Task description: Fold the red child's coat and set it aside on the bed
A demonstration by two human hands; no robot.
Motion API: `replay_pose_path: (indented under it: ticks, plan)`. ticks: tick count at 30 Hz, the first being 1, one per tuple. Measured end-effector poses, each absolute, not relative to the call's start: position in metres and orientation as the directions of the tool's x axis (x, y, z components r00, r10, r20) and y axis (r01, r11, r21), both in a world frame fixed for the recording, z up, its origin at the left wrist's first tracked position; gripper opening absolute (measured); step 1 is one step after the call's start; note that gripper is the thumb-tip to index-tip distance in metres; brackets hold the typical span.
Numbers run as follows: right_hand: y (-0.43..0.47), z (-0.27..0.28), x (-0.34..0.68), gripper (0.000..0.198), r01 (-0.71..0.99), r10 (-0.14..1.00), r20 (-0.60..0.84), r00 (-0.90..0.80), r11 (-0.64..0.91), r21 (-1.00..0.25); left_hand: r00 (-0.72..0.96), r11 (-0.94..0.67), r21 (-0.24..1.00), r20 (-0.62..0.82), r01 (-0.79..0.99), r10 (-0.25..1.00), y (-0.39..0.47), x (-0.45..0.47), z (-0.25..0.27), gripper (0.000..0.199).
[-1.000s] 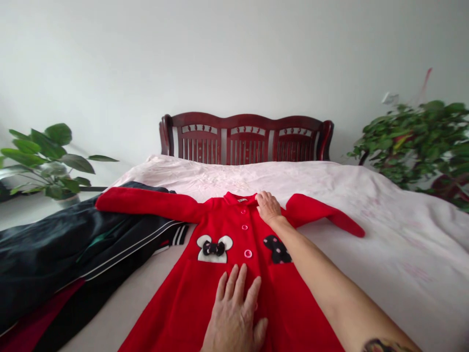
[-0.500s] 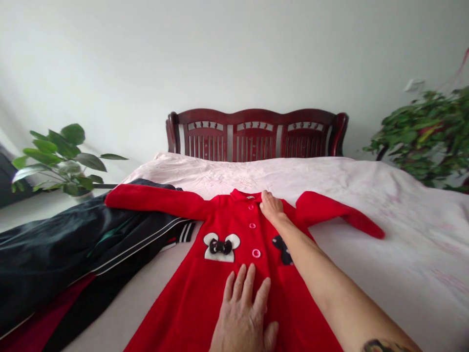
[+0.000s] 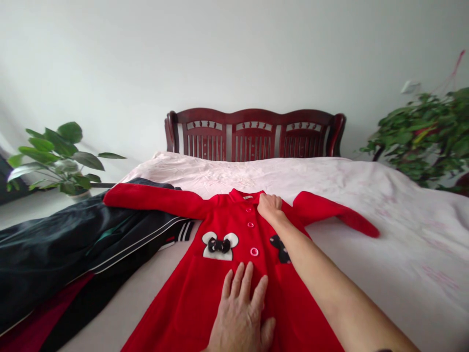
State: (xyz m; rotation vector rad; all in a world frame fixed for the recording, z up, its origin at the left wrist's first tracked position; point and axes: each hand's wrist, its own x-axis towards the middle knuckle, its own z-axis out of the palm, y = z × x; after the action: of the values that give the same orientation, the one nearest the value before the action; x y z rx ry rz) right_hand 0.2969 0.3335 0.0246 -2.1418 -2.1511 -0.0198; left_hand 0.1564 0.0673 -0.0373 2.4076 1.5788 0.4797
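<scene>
A red coat [image 3: 186, 293] lies front side up with both sleeves spread. Pink ring-shaped buttons run down its front, and a white mouse-head patch with a black bow [image 3: 221, 246] sits on the left half. A black patch [image 3: 280, 249] on the other half is partly covered by my right forearm. My left hand [image 3: 240, 310] rests flat on the coat below the lowest visible button, fingers stretched out. Up by the collar, my right hand [image 3: 270, 205] is closed on the coat's front edge, its fingers curled.
Dark clothing with white stripes [image 3: 120, 244] lies at the left, under the coat's sleeve. All of it is on a pale pink bedsheet [image 3: 351, 181]. Behind stands a dark red wooden backrest [image 3: 254, 120]. Leafy plants flank the bed at left [image 3: 62, 151] and right [image 3: 421, 137].
The view has shifted slightly. My right hand's fingers are curled more tightly at the collar, and the collar's label shows more. My left hand stays flat on the coat.
</scene>
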Motion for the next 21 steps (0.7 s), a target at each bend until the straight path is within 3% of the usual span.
replay_pose_path:
  ticks: [4, 7, 10, 14, 18, 21]
  plan:
    - [0.328, 0.022, 0.283, 0.053, 0.975, 0.967, 0.17, -0.19, 0.205, -0.081, 0.374, -0.407, 0.33, 0.16, 0.852, 0.913, 0.068, 0.156, -0.039, 0.068]
    - [0.325, 0.009, 0.273, 0.056, 0.945, 0.953, 0.047, -0.301, 0.304, -0.117, 0.373, -0.412, 0.313, 0.179, 0.856, 0.911, 0.068, 0.156, -0.041, 0.07]
    - [0.325, -0.002, 0.27, 0.057, 0.939, 0.941, -0.101, -0.323, 0.304, -0.163, 0.374, -0.415, 0.302, 0.186, 0.858, 0.909, 0.067, 0.156, -0.041, 0.071]
    - [0.323, -0.007, 0.273, 0.061, 0.937, 0.932, -0.167, -0.321, 0.287, -0.201, 0.366, -0.403, 0.3, 0.174, 0.865, 0.914, 0.067, 0.156, -0.038, 0.07]
    - [0.318, -0.01, 0.28, 0.063, 0.92, 0.93, -0.139, -0.341, 0.3, -0.253, 0.378, -0.412, 0.305, 0.167, 0.859, 0.911, 0.067, 0.156, -0.036, 0.072]
    - [0.31, -0.011, 0.289, 0.058, 0.888, 0.931, -0.04, -0.363, 0.332, -0.319, 0.38, -0.415, 0.306, 0.171, 0.857, 0.909, 0.068, 0.156, -0.036, 0.073]
